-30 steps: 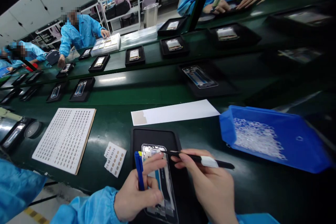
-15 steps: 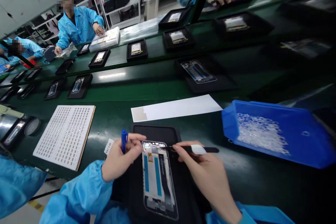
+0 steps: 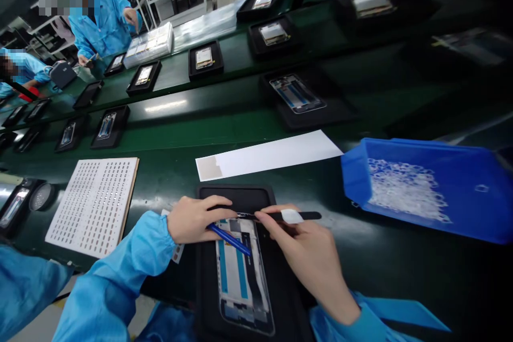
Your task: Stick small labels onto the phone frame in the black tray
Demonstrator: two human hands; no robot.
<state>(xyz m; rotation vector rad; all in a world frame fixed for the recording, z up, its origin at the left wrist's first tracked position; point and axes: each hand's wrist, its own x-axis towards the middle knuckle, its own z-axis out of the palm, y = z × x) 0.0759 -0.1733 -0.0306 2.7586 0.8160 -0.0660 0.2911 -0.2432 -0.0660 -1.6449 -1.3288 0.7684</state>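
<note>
My left hand (image 3: 196,220) reaches over the upper left of an open phone frame (image 3: 234,291), with a blue pen (image 3: 232,240) held in its fingers and slanting across the frame. My right hand (image 3: 310,256) pinches black tweezers (image 3: 310,215) wrapped in white tape. The tweezers' tips point left at the frame's top edge, close to my left fingertips; the exact contact there is hidden. Blue strips and a dark flex cable (image 3: 253,272) run along the frame, which lies in a black tray (image 3: 208,299).
A blue bin (image 3: 473,192) of small clear rings stands at right. A white paper strip (image 3: 268,158) lies beyond the tray, and a perforated white board (image 3: 94,203) at left. Other trays with phone parts line the green bench; a co-worker in blue (image 3: 100,21) sits across it.
My left hand has moved right and turned over the frame's top, swinging the pen from upright to slanting across it. The tweezers have shifted slightly left. The camera view has tilted down.
</note>
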